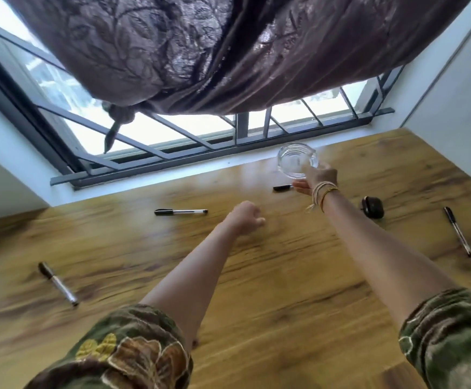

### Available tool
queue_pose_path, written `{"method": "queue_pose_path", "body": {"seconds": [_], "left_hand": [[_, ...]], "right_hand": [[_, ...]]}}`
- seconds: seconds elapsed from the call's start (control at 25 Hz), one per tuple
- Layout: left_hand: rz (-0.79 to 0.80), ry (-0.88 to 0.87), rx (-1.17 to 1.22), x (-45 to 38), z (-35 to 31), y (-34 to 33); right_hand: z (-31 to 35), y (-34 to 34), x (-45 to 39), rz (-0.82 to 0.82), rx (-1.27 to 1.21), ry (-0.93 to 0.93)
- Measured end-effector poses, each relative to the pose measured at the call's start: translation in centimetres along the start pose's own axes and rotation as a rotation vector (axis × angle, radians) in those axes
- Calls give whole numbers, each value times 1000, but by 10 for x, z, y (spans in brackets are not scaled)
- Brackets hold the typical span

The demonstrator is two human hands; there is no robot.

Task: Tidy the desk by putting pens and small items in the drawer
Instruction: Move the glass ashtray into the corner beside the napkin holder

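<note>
At 1 o'clock your right hand (319, 177) grips the dish (294, 158) rim — left hand (246, 217) curled, empty. Gathering stage: next, clear the pen (282, 188) beneath.

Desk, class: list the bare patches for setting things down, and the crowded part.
Bare: the near desk between both forearms, and the stretch between the left pen and middle pen. Crowded: far right, where glass dish, black pen, black case and right hand cluster.

A wood-grain desk (270, 276) fills the lower view, meeting a white sill at 12 o'clock below a window (150, 133) with a dark metal grille (241, 127). Daylight glares through the panes. A brown patterned curtain (200, 51), knotted at 11 o'clock, hangs across the top, with a white wall at 9 o'clock (1, 169) and another at 3 o'clock (453, 88).
</note>
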State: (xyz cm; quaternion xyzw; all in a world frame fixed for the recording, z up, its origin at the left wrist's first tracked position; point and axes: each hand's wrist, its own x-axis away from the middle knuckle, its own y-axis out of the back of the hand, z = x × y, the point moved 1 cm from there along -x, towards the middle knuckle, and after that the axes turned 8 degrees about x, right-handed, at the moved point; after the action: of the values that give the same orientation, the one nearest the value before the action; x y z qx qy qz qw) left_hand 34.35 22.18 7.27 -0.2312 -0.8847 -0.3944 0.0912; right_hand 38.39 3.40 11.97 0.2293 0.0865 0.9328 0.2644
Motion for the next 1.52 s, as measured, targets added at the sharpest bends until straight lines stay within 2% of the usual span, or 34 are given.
{"method": "queue_pose_path", "body": {"seconds": [0.12,0.16,0.24,0.28,0.36,0.52,0.92,1.12,1.28,1.4,1.52], "left_hand": [[-340,51,481,29,32,25],[-400,93,694,41,42,34],[-414,174,1123,71,63,50],[-406,195,1233,87,71,58],[-411,205,1293,120,93,67],[-589,239,1403,180,150,83],[-1004,393,1387,307,262,93],[-1176,509,1412,369,303,92],[-1278,563,1378,398,327,93],[-1332,603,1167,410,333,98],[-1351,692,684,415,337,96]], "right_hand": [[-6,-35,48,145,65,40],[-8,-45,65,204,87,61],[-14,-68,105,345,167,102],[-17,-80,122,410,205,118],[-25,-108,154,525,267,140],[-46,-168,217,723,320,171],[-89,-276,339,1046,551,202],[-113,-320,399,1158,646,239],[-129,-347,434,1202,627,204],[-135,-363,446,1173,568,125],[-136,-379,445,1073,477,25]]}}
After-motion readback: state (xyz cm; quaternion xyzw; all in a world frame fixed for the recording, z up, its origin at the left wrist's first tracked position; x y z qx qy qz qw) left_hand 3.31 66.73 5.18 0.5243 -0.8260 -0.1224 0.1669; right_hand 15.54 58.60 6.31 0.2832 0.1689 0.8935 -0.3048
